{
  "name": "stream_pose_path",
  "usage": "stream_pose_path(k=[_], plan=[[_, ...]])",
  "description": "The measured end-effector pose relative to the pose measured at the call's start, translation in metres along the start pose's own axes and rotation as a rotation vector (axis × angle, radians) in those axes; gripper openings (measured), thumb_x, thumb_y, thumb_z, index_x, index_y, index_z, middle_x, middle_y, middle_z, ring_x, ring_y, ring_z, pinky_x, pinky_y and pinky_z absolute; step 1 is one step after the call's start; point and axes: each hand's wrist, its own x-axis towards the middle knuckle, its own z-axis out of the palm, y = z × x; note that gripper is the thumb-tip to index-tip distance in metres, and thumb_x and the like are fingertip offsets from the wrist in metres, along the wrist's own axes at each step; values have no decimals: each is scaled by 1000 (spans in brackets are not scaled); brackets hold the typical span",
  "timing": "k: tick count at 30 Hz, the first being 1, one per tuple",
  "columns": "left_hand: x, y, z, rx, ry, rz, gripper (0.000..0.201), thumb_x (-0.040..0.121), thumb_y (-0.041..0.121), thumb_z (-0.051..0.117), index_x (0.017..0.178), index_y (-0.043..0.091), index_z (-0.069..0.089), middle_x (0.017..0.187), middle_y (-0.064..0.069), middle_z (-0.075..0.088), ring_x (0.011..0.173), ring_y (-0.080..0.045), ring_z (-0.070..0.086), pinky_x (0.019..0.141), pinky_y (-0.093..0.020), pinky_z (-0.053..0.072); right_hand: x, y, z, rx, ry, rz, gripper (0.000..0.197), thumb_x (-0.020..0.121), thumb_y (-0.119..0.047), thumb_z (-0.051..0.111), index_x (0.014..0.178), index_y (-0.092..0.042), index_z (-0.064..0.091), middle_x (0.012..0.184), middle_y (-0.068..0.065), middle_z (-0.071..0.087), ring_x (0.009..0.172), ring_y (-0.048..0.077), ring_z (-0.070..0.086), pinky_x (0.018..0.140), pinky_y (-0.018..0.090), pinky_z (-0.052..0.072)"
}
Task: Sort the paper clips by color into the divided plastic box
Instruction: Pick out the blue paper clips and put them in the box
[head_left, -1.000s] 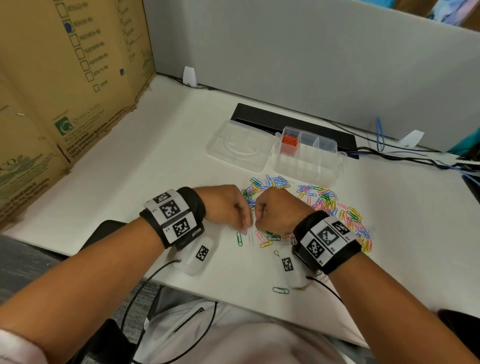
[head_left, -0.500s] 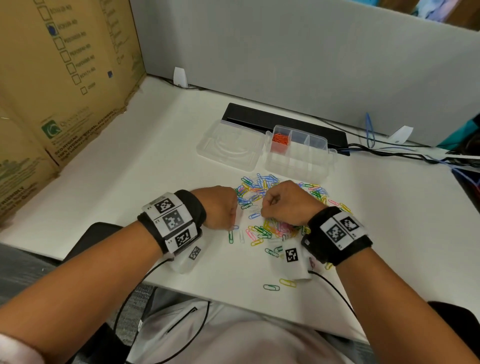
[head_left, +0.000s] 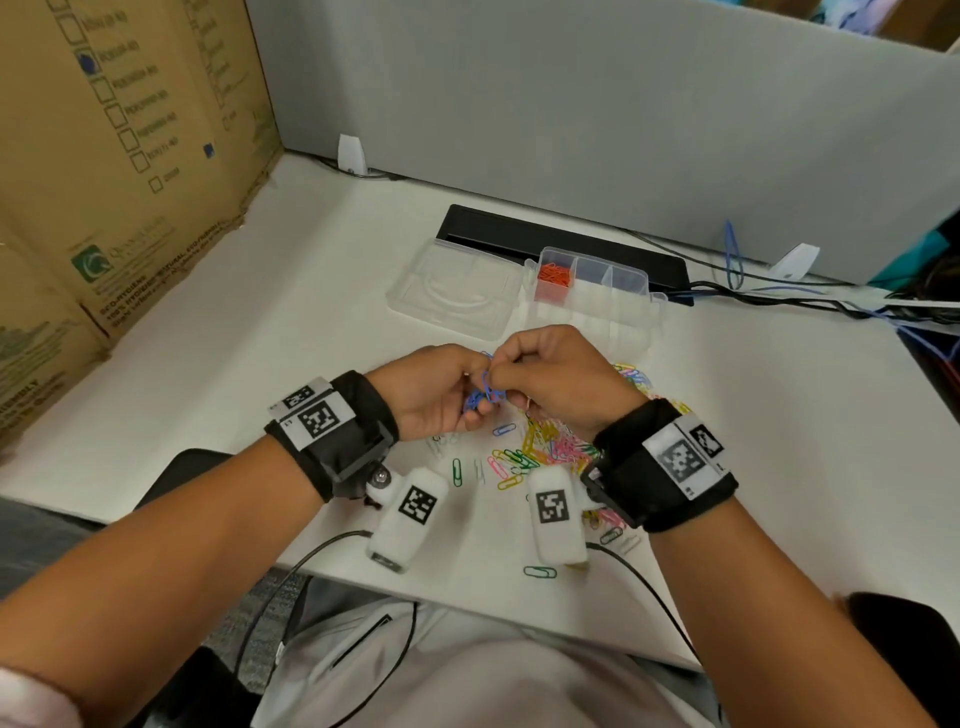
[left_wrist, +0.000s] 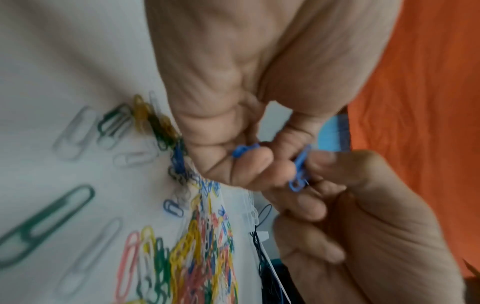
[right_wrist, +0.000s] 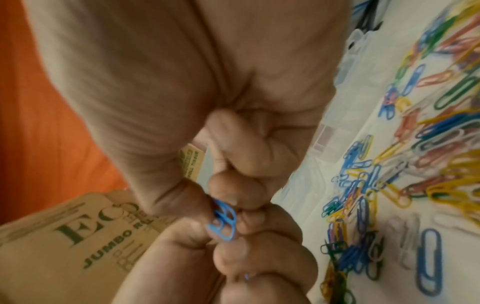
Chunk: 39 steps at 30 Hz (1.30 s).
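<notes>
- Both hands meet above the desk (head_left: 291, 332), raised clear of the heap, apparently so tangled clips can be worked apart in the air.
- The left hand (head_left: 426, 392) keeps its fingers curled round a bunch of blue clips (head_left: 485, 397); its grip is clenched on them, seemingly banking one colour before a trip to the box.
- The right hand (head_left: 550, 379) pinches a blue clip from the same bunch between thumb and fingertips, a grip suited to teasing out or adding a single piece of wire.
- The mixed pile (head_left: 550, 447) of yellow, pink, green and blue clips lies on the desk just below and to the right of the hands; a few strays sit nearer the desk edge.
- The box (head_left: 597, 296) stands open beyond the hands, its lid (head_left: 457, 286) folded out to the left. Only the far-left compartment shows orange clips (head_left: 555, 274); the others look empty, so sorting appears to be at an early stage.
</notes>
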Motion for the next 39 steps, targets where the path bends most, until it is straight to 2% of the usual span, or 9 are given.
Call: stream_pose_path(k=[3,6,10,15,23,27,30,35,39], plan=[[2,-3,1,-145,29,-60,24,85,5,33,86,2,56,69,-11,61,49,-12,49,45,-18,43,2,2,2,-24,5,-14,10,88,-4,67,78,-7,69,61,9,62,48,6,55,42,17,39],[3,-5,2,-176,67,-106,17,90,19,41,81,9,52,71,-7,52,48,-13,48,45,-19,41,5,14,-6,-45,95,-27,6,88,-11,72,85,-5,74,60,-2,66,50,4,56,46,17,42],[7,1,0,-89,189,-69,34,97,32,44,66,19,39,56,4,32,41,-9,26,32,-15,21,11,33,-11,-491,23,-22,7,83,-11,73,78,-11,78,66,-5,70,56,0,56,61,19,47],[9,13,-8,278,358,124,23,96,31,56,79,15,57,51,8,29,42,-8,21,36,-18,15,16,41,-6,-791,-62,29,10,77,-12,75,68,-17,74,72,-7,71,74,13,66,70,25,54],[13,8,-10,392,343,78,18,97,21,54,86,8,59,59,1,37,49,-12,30,39,-20,21,15,35,-4,-982,-139,-34,10,77,-18,65,70,-10,63,80,7,67,77,26,63,68,36,55],[14,4,-9,263,333,48,30,101,28,49,80,9,58,60,-3,52,48,-14,47,42,-20,36,19,22,-10,-800,-42,-119,11,78,-19,71,72,-11,67,69,-3,62,67,14,59,65,30,51],[14,2,-7,103,282,19,29,102,30,45,89,9,60,67,-5,60,52,-14,57,44,-18,44,26,9,-10,-567,-19,-187,8,82,-12,68,78,-11,75,74,-4,69,70,9,63,67,25,52],[12,10,-16,-23,404,87,38,101,31,47,66,19,38,50,6,30,36,-7,24,32,-16,15,53,17,-4,-619,62,-140,11,80,-8,67,74,-10,77,75,2,73,76,17,68,75,36,59],[9,15,-27,-31,437,147,41,99,33,50,63,20,37,51,6,27,37,-7,21,32,-17,14,64,22,10,-810,-79,7,13,75,-19,79,78,-7,75,81,6,73,80,22,69,73,37,60]])
